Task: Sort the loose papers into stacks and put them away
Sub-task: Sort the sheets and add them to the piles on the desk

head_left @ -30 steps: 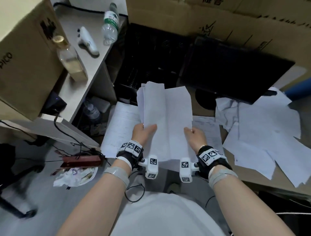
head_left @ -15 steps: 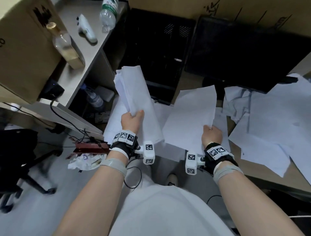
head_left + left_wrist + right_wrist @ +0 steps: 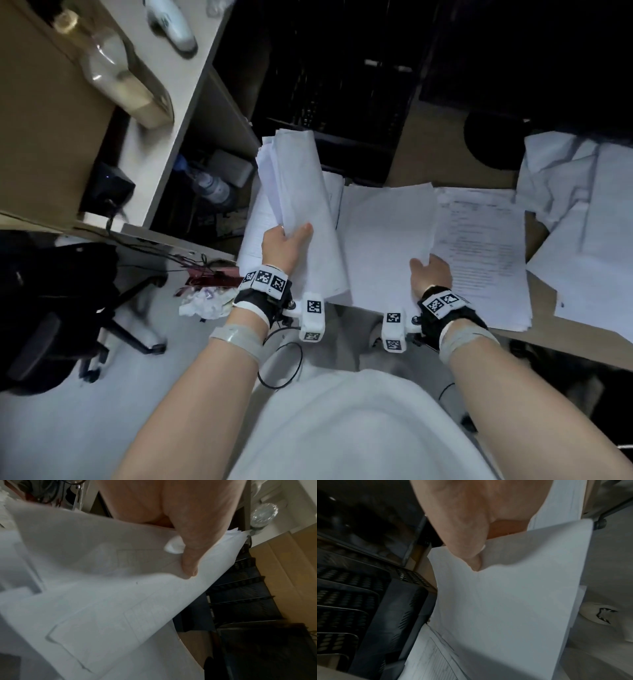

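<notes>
While left hand (image 3: 286, 241) grips sheaf (image 3: 298, 192) at frame centre-left, long axis pointing up-frame | right hand (image 3: 430, 274) pinches sheet (image 3: 387, 236) over worktop stack (image 3: 479, 246), just right | right hand nearer

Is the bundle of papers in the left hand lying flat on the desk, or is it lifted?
Lifted. The left hand grips the bundle by its near end, and it slants up above the sheets on the desk.
</notes>
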Demonstrator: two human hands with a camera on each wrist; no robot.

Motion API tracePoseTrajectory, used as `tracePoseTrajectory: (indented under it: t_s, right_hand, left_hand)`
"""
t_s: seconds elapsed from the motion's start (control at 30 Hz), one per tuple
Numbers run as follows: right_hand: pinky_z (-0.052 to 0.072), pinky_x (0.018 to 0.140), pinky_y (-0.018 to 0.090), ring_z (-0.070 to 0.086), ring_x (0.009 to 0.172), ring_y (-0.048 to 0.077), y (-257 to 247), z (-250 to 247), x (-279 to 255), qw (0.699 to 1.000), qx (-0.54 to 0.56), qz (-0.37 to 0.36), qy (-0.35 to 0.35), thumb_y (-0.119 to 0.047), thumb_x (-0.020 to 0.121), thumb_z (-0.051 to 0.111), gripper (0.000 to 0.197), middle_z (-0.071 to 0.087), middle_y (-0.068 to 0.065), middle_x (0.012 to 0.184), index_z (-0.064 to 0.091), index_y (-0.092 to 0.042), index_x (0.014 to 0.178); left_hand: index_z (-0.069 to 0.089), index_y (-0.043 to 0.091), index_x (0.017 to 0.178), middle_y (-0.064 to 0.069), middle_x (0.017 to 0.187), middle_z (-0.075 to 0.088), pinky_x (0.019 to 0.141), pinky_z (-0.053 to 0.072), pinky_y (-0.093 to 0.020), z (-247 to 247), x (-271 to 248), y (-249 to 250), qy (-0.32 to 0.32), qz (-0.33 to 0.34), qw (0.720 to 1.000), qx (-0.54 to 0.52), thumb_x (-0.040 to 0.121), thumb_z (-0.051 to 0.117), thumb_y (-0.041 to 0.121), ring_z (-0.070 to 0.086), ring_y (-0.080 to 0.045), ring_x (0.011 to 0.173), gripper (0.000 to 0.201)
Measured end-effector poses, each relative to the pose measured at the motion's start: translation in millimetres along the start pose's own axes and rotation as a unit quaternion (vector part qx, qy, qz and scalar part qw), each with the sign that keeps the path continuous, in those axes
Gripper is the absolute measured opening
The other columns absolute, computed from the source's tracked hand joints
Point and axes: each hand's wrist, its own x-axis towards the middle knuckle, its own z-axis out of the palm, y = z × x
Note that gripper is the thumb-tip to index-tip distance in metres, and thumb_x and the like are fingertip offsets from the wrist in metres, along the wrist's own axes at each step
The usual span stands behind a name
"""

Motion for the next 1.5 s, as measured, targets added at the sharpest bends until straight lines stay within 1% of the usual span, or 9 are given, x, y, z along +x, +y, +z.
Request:
tracePoseTrajectory:
  t_s: [0.2, 0.4, 0.67, 0.9, 1.1, 1.17, 1.23, 1.4, 1.5]
  right_hand:
    - [0.041, 0.103, 0.042, 0.041, 0.133, 0.032, -25, 18, -5, 0.995, 0.010, -0.035, 0.096, -0.017, 0.086, 0.064, 0.071, 0.045, 0.011, 0.147, 0.031, -0.014, 0.149]
    - [0.051, 0.080, 0.016, 0.063, 0.113, 0.007, -81, 27, -29, 0.947, 0.175, -0.146, -0.227, -0.029, 0.090, 0.072, 0.051, 0.063, -0.003, 0.127, 0.054, -0.021, 0.137]
    - [0.045, 0.105, 0.029, 0.056, 0.121, 0.006, -83, 41, -43, 0.947, 0.072, -0.184, -0.255, -0.056, 0.057, 0.087, 0.103, 0.055, -0.011, 0.138, 0.041, -0.029, 0.145]
    - [0.043, 0.107, 0.027, 0.056, 0.122, 0.006, -81, 29, -54, 0.940, 0.073, -0.191, -0.272, -0.031, 0.069, 0.086, 0.090, 0.057, -0.009, 0.135, 0.041, -0.023, 0.147]
    - [0.053, 0.097, 0.035, 0.065, 0.109, 0.011, -73, 15, -64, 0.942, 0.093, -0.173, -0.272, -0.032, 0.078, 0.064, 0.052, 0.068, -0.007, 0.121, 0.060, -0.022, 0.129]
    - [0.053, 0.082, 0.035, 0.065, 0.089, 0.018, -73, 8, -67, 0.952, 0.091, -0.158, -0.246, -0.026, 0.088, 0.052, 0.020, 0.070, -0.003, 0.097, 0.066, -0.016, 0.098]
    - [0.038, 0.062, 0.030, 0.047, 0.066, 0.018, -70, 1, -69, 0.963, 0.082, -0.144, -0.211, -0.017, 0.094, 0.042, 0.025, 0.053, -0.003, 0.071, 0.047, -0.015, 0.070]
    - [0.033, 0.056, 0.028, 0.043, 0.063, 0.017, -50, 0, -65, 0.968, 0.023, -0.198, -0.156, -0.022, 0.102, 0.042, 0.038, 0.046, -0.005, 0.063, 0.041, -0.019, 0.064]
    - [0.043, 0.062, 0.028, 0.055, 0.072, 0.021, -52, 14, -65, 0.971, 0.011, -0.192, -0.140, -0.021, 0.102, 0.041, 0.035, 0.062, 0.003, 0.077, 0.058, -0.013, 0.073]
  left_hand:
    - [0.063, 0.015, 0.077, 0.009, 0.068, 0.062, 0.056, 0.043, -0.017, 15, 19, 0, -0.090, -0.010, 0.995, 0.036, 0.097, 0.061, 0.030, 0.058, -0.003, 0.058, 0.026]
    - [0.063, 0.015, 0.097, 0.006, 0.092, 0.067, 0.087, 0.048, -0.026, 29, 30, 1, -0.164, -0.025, 0.986, 0.017, 0.104, 0.047, 0.037, 0.064, -0.009, 0.089, 0.028]
    - [0.067, 0.003, 0.100, -0.011, 0.099, 0.072, 0.093, 0.053, -0.041, 22, 30, 3, -0.180, -0.016, 0.983, 0.033, 0.103, 0.049, 0.036, 0.068, -0.024, 0.095, 0.038]
    - [0.067, -0.002, 0.099, -0.018, 0.101, 0.072, 0.091, 0.052, -0.042, 20, 15, 1, -0.173, -0.005, 0.984, 0.042, 0.102, 0.051, 0.039, 0.067, -0.031, 0.097, 0.043]
    - [0.066, 0.012, 0.092, -0.002, 0.089, 0.071, 0.063, 0.051, -0.018, 23, -9, 3, -0.187, 0.010, 0.981, 0.047, 0.096, 0.064, 0.025, 0.066, -0.012, 0.078, 0.014]
    - [0.068, 0.014, 0.091, 0.002, 0.085, 0.072, 0.059, 0.053, -0.015, 24, -19, 1, -0.165, 0.003, 0.985, 0.045, 0.090, 0.070, 0.021, 0.068, -0.008, 0.074, 0.006]
    - [0.067, 0.015, 0.077, 0.003, 0.069, 0.068, 0.054, 0.053, -0.024, 24, -30, -3, -0.127, -0.021, 0.991, 0.027, 0.085, 0.068, 0.018, 0.065, -0.015, 0.063, 0.009]
    - [0.069, 0.004, 0.082, -0.010, 0.080, 0.073, 0.075, 0.059, -0.042, 4, -37, -15, -0.040, -0.038, 0.997, 0.046, 0.075, 0.064, 0.029, 0.070, -0.029, 0.080, 0.026]
    - [0.068, 0.003, 0.080, -0.015, 0.081, 0.071, 0.077, 0.059, -0.047, -21, -37, -27, 0.030, -0.016, 0.998, 0.046, 0.071, 0.062, 0.037, 0.069, -0.029, 0.079, 0.036]
